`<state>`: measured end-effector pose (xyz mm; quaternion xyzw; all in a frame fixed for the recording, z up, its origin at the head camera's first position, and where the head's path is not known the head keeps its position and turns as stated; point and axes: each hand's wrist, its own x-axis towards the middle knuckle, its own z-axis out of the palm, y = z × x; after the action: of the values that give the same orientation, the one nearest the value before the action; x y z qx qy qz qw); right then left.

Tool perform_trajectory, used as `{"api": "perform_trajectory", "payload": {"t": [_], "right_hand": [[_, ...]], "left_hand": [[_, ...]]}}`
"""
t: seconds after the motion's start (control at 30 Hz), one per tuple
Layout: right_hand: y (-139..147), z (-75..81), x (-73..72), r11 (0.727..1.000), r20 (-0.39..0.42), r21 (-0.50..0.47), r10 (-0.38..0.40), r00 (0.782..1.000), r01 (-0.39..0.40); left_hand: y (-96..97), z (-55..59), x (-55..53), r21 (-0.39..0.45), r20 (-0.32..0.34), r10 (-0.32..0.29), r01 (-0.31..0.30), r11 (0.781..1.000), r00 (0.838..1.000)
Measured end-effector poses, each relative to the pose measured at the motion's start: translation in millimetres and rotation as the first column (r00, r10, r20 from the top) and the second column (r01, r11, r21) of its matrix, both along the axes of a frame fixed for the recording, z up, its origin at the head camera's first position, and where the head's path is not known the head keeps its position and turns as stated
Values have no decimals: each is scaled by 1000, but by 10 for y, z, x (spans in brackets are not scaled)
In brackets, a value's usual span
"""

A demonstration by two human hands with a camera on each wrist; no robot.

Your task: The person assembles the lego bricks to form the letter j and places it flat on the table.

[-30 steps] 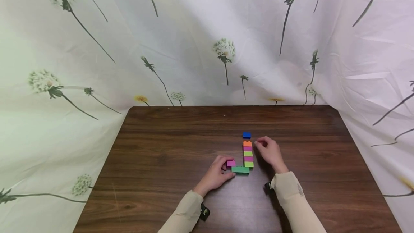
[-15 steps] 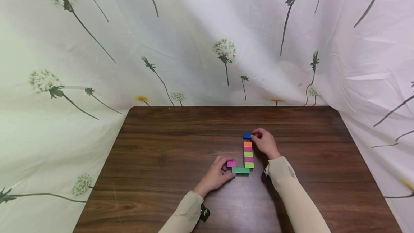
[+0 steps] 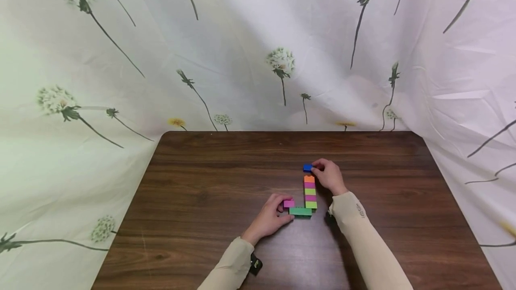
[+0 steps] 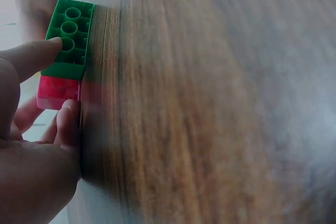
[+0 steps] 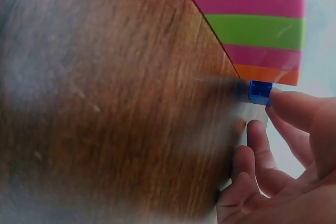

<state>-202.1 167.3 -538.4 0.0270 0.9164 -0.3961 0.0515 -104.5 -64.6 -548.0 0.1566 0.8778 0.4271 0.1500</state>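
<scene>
My left hand point(image 3: 270, 219) holds a long green toy building brick point(image 4: 71, 35) and a small pink brick point(image 4: 59, 90) together. The thumb presses on the green brick's hollow underside while the fingers curl beside the pink one. To the right lies a row of joined bricks point(image 3: 310, 192), striped lime, magenta and orange, its near end close to the green brick. Beyond the orange end, my right hand point(image 3: 331, 177) pinches a small blue brick point(image 5: 260, 93) at its right side. In the right wrist view the blue brick's hollow underside faces the orange brick point(image 5: 269, 74).
The bricks lie on a dark wood-grain table point(image 3: 209, 182), right of its middle. A white cloth point(image 3: 242, 57) printed with dandelions hangs along its back and sides. A dark wrist device point(image 3: 255, 264) sits at the left sleeve.
My right hand has moved away from beside the orange brick, up and left to the blue brick, and now pinches it. The left hand and its bricks have stayed in place.
</scene>
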Motion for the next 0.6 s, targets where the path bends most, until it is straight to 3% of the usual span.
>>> {"api": "perform_trajectory", "payload": {"t": [0.43, 0.6], "right_hand": [[47, 21, 17, 999, 19, -46, -13, 1000, 13], [165, 53, 45, 1000, -2, -27, 0, 1000, 0]], "left_hand": [[11, 24, 6, 7, 10, 2, -2, 1000, 1000], [-66, 71, -17, 8, 44, -11, 10, 1000, 999]]}}
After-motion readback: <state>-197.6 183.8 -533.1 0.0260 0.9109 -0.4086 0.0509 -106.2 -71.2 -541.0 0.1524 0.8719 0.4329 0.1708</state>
